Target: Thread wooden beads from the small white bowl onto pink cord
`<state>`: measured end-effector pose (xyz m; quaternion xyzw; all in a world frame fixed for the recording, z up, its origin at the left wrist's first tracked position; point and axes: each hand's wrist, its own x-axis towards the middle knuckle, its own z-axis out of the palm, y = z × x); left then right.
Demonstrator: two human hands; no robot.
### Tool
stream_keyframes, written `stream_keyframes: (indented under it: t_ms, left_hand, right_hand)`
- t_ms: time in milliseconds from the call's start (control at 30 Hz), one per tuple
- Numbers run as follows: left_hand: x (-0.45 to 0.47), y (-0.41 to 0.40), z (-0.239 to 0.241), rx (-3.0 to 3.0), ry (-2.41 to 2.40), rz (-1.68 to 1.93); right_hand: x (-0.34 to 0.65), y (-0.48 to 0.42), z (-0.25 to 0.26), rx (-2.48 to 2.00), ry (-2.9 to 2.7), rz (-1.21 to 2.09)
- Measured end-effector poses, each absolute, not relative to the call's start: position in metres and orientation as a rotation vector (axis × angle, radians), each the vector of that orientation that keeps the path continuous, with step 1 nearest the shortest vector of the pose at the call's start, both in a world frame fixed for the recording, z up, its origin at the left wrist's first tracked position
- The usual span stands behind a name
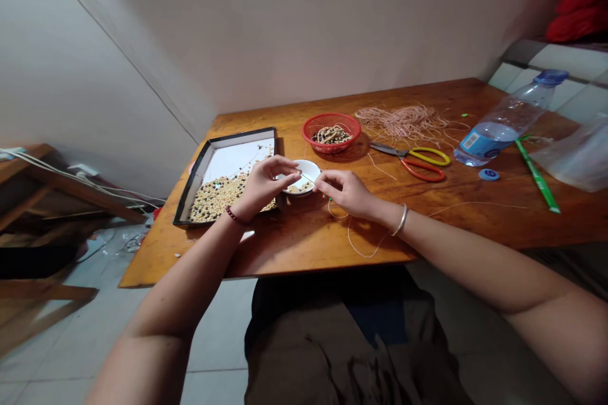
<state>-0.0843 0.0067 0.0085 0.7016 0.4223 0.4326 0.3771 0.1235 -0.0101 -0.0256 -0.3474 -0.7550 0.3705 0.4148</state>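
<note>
My left hand (266,182) is pinched above a small white bowl (310,169) of beads, its fingertips closed on something too small to name. My right hand (344,191) is pinched too, holding a thin needle that points toward the left fingers, with a pale cord (361,247) trailing from it across the wooden table (304,234). A shallow black-rimmed tray (209,155) with several loose light and dark beads lies just left of the bowl, partly behind my left hand.
A red basket (331,133) holds strung beads behind the bowl. A tangle of pink cord (403,120), yellow-and-orange scissors (418,161), a lying water bottle (508,120), its blue cap (489,174), a green stick (536,177) and a clear bag (577,155) lie to the right.
</note>
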Motion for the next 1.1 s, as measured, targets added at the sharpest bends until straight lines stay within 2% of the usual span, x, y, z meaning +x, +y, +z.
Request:
stream_keyframes:
  t_ms: [667,967,1033,1100]
  left_hand:
    - [-0.09,0.012,0.005,1.921,1.074,1.074]
    - [-0.097,0.006,0.021,1.949,0.94,0.658]
    - [-0.108,0.015,0.023,2.006,1.059,0.774]
    - [-0.126,0.025,0.024,2.098,1.371,0.968]
  right_hand:
    - [0.123,-0.011,-0.027,-0.939,-1.947,0.784]
    - [0.12,-0.015,-0.027,-0.934,-2.016,0.785]
    - [0.12,-0.014,-0.028,-0.931,-1.995,0.802]
    - [0.121,-0.013,-0.029,-0.929,-1.967,0.821]
